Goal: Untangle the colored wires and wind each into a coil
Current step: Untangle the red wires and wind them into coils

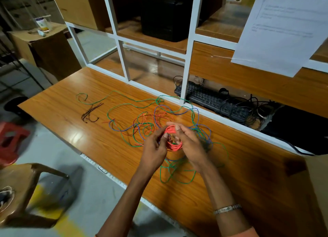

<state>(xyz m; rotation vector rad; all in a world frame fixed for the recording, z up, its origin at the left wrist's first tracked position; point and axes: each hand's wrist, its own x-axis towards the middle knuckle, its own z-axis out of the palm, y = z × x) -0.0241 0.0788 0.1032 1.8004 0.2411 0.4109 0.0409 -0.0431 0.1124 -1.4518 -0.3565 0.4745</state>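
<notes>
Your left hand [156,146] and right hand [189,142] both pinch a small orange wire coil [173,139] just above the wooden counter [71,123]; your fingers hide much of it. Green, blue and orange wires [142,123] lie tangled beneath and around, partly covered by your hands. Motion blur softens your fingertips.

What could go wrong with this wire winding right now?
The red coil, held between the left hand and right hand, trails into the tangle of green and blue wire; pulling may tighten knots. Loose green loops near the table edge could slide off.
</notes>
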